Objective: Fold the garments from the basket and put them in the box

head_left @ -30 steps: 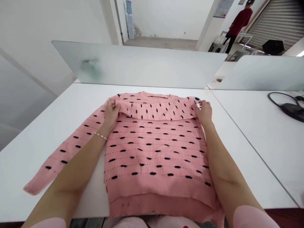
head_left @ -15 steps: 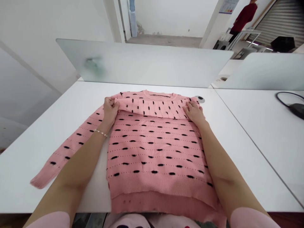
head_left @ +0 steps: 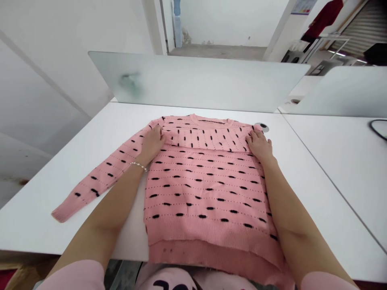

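Observation:
A pink knitted sweater [head_left: 199, 189] with black dashes lies on the white table [head_left: 305, 193], its neckline at the far side and its ribbed hem over the near edge. One sleeve [head_left: 208, 139] is folded straight across the chest. The other sleeve [head_left: 102, 177] stretches out to the lower left. At the folded sleeve's cuff, my left hand [head_left: 152, 144] has its fingers closed on the knit; the fingertips are partly hidden. My right hand [head_left: 260, 146] rests flat, fingers spread, on the folded sleeve near the right shoulder.
A frosted divider panel [head_left: 199, 82] stands along the table's far edge, with a second panel [head_left: 347, 92] to the right. A round grommet [head_left: 263, 127] is beside the right shoulder. A black cable [head_left: 375, 129] lies far right. A person in red [head_left: 328, 18] stands in the background.
The view has swung left, so everything appears further right. My left hand has come down with the cuff, shifting it slightly inward. My right hand stays on the shoulder end.

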`<act>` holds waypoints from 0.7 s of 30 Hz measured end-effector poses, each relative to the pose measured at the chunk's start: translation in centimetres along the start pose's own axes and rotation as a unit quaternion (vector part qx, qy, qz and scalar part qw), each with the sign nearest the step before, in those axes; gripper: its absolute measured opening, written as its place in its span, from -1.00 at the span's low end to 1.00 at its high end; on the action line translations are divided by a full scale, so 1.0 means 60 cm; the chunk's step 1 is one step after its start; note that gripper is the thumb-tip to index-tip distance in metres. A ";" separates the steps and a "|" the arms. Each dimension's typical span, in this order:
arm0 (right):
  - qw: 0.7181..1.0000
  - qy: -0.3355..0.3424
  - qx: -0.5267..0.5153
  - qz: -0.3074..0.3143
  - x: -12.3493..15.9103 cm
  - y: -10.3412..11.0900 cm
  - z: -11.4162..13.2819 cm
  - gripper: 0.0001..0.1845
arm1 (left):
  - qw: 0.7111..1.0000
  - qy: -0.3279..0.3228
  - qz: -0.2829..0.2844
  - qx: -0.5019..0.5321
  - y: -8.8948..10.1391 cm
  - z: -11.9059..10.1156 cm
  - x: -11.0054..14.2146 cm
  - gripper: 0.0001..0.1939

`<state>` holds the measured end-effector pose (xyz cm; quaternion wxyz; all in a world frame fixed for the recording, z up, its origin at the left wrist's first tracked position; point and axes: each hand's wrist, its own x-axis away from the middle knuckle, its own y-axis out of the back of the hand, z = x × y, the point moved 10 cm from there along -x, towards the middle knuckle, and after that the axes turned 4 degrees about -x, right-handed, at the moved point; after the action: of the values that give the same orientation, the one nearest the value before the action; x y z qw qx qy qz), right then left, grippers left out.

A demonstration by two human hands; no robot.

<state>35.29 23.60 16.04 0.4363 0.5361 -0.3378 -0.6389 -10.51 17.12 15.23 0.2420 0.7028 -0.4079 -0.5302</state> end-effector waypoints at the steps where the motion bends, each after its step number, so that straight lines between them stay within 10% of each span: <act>1: 1.000 0.001 0.001 0.000 0.000 0.000 0.001 -0.37 | 1.000 0.000 0.002 -0.009 -0.002 -0.001 0.000 -0.79; 12: 1.000 0.006 -0.004 -0.003 0.001 0.004 0.008 -0.36 | 0.995 0.007 -0.071 0.070 0.044 0.018 0.000 -0.77; 16: 1.000 0.013 -0.017 -0.008 -0.005 0.002 0.005 -0.36 | 0.986 0.038 -0.150 0.062 0.102 0.086 -0.007 -0.87; 21: 0.999 0.014 -0.025 -0.015 -0.008 0.001 0.001 -0.37 | 0.991 0.109 -0.072 -0.012 0.096 0.189 0.017 -0.77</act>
<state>35.25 24.04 16.29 0.4450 0.5388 -0.3072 -0.6460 -22.88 14.14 15.46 0.2546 0.7808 -0.3209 -0.4718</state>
